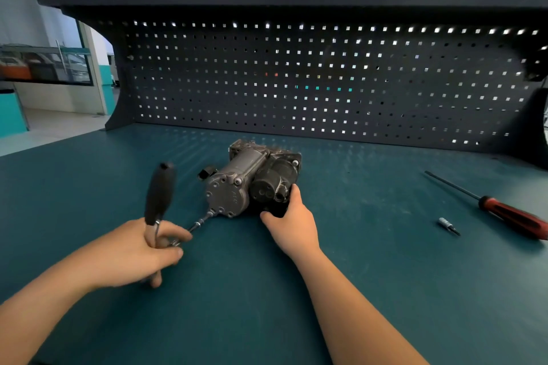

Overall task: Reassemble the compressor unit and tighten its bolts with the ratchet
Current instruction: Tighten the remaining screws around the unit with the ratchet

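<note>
1. Head view, and here we go: the compressor unit (255, 179) lies on its side mid-bench (355, 261), its round end cover facing me and its long axis running away toward the pegboard (296, 77).
2. My left hand (139, 252) grips the ratchet (158, 195) down at its head, fingers (175, 234) curled round it, black handle standing up and tilted a little to the right.
3. From the ratchet head the extension bar (201, 221) runs up and to the right, its tip meeting a bolt at the lower edge of the end cover. That line is the one that counts: the bolt lies ahead and right of my left hand, along the bar.
4. My right hand (292, 225) steadies the unit at its near right corner, fingers (295, 194) wrapped over the dark body, thumb low against the base.
5. My read: the next swing is about that bar's axis, so the handle must sweep sideways while the right hand holds the unit from rolling.
6. Well off to the right lie a red-handled screwdriver (510, 215) and a small bit socket (448, 225), apart from each other.
</note>
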### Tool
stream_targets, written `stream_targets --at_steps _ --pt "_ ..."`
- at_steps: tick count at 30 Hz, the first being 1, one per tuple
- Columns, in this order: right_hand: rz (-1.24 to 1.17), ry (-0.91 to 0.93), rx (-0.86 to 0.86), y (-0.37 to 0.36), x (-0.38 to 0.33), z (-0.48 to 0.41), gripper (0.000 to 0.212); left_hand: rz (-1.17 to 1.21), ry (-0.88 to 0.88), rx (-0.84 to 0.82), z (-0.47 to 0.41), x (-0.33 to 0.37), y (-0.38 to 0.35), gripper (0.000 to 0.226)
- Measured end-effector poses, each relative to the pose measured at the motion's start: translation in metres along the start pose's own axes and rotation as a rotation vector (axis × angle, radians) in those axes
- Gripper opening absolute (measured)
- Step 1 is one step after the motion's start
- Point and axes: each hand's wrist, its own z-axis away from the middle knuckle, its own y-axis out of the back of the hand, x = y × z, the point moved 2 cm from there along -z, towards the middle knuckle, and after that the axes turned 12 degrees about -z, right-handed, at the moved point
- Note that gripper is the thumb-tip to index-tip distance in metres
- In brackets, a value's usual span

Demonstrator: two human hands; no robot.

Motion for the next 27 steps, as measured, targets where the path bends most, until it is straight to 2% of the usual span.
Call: stream_targets --at_steps 2,4,7,9,11,12,14,16,18,19,21,24,27 --pt "-0.012 -0.001 0.005 -0.001 0.0 0.0 0.076 0.404 0.08 0.052 0.001 -0.011 -0.006 0.02" --pt "-0.018 -0.004 0.007 -0.001 0.001 0.0 0.075 0.71 0.163 0.065 0.001 -0.018 -0.014 0.018" --pt "-0.023 -0.004 0.009 -0.001 0.0 0.0 0.074 1.143 0.256 -0.028 0.002 -0.02 -0.017 0.026" --pt "-0.021 -0.004 0.012 -0.001 0.0 0.0 0.072 1.416 0.27 -0.138 0.004 -0.016 -0.017 0.052" --pt "-0.021 -0.006 0.013 0.0 0.0 0.0 0.072 1.578 0.229 -0.159 0.006 -0.014 -0.019 0.09" --pt "-0.019 -0.006 0.012 0.0 0.0 0.0 0.073 1.629 0.208 -0.151 0.008 -0.013 -0.02 0.101" --pt "-0.019 -0.004 0.011 0.0 -0.001 0.0 0.073 1.677 0.172 -0.144 0.01 -0.01 -0.021 0.11" --pt "-0.015 -0.003 0.011 0.0 -0.001 0.001 0.072 1.625 0.14 -0.173 0.011 -0.003 -0.023 0.106" --pt "-0.015 0.003 0.012 0.0 -0.001 0.001 0.073 1.485 0.133 -0.185 0.012 0.003 -0.025 0.084" --pt "-0.017 0.005 0.013 0.0 -0.001 0.001 0.073 1.396 0.138 -0.148 0.012 0.005 -0.026 0.066" --pt "-0.017 0.007 0.014 0.0 -0.001 0.001 0.074 1.268 0.153 -0.056 0.011 0.004 -0.028 0.047" --pt "-0.011 0.012 0.012 0.001 -0.002 0.001 0.074 1.208 0.167 0.02 0.009 -0.001 -0.028 0.034" --pt "-0.017 0.016 0.008 0.001 -0.002 0.002 0.074 1.154 0.185 0.024 0.008 -0.002 -0.027 0.031"
